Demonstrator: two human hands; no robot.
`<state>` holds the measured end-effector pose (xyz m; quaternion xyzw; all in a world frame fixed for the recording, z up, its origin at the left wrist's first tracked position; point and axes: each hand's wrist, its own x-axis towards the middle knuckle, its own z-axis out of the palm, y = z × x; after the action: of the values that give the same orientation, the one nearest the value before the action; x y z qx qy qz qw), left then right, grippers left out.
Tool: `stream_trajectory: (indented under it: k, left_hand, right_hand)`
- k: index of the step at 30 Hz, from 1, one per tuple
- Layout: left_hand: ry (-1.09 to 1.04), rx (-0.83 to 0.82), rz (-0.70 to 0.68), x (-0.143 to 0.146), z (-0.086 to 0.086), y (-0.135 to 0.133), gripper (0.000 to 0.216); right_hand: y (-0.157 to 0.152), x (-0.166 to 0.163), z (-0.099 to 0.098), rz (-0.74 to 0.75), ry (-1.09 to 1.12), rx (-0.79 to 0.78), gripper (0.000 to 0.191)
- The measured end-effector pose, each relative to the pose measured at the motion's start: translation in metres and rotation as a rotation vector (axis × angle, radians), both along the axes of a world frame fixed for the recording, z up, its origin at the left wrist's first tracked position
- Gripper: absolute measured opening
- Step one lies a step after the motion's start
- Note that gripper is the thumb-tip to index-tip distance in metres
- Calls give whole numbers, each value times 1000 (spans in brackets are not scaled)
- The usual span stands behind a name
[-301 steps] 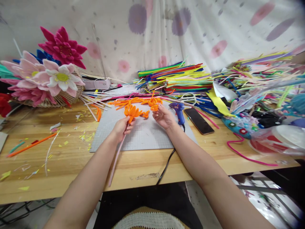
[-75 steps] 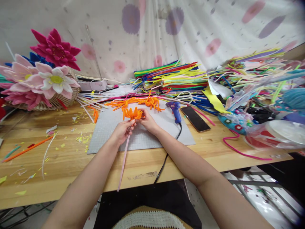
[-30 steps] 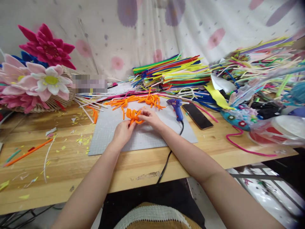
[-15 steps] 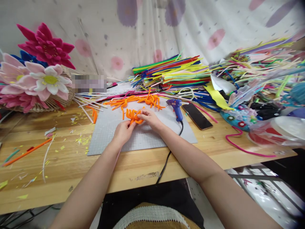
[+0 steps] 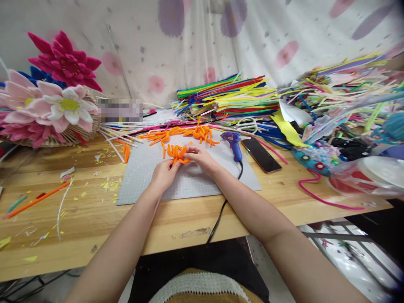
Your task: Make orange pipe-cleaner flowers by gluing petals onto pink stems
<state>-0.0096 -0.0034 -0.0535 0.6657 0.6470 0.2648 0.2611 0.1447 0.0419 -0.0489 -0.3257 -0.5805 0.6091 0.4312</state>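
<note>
Head view, looking down at a wooden table point(image 5: 94, 219). Two bare hands meet over one grey cutting mat point(image 5: 195, 183) at the centre. The left hand point(image 5: 162, 174) is clenched around the base of one small orange pipe-cleaner flower point(image 5: 177, 152). The right hand point(image 5: 202, 158) pinches the flower's looped petals between thumb and fingertips. The flower sits just above the mat's middle.

A scatter of loose orange pipe-cleaner pieces point(image 5: 176, 134), too many to count, lies along the mat's far edge. One blue glue gun point(image 5: 233, 141) rests on the mat's right corner, and its black cord runs off the table's near edge. One black phone point(image 5: 261, 149) lies just beside it, and one pair of scissors point(image 5: 248, 125) lies behind.

Far left stand two large felt flowers, one magenta point(image 5: 65, 59) and one pale pink point(image 5: 63, 105). Stacked pipe cleaners point(image 5: 227, 97) crowd the back and right. Bare wood, flecked with trimmings, stays open at the near left.
</note>
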Motion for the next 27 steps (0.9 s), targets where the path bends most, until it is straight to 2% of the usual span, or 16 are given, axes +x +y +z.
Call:
stream_trajectory:
  k: [4, 11, 18, 27]
  left_hand:
    - [26, 4, -2, 0, 0, 0, 37]
    - [34, 0, -6, 0, -1, 1, 39]
    - [19, 17, -15, 0, -6, 2, 37]
    - [-238, -96, -18, 2, -12, 4, 38]
  right_hand:
    - [0, -1, -2, -11, 14, -72, 14]
    - [0, -2, -2, -29, -8, -72, 18]
    - [1, -7, -3, -125, -40, -103, 17]
    - [1, -2, 2, -116, -45, 2, 22]
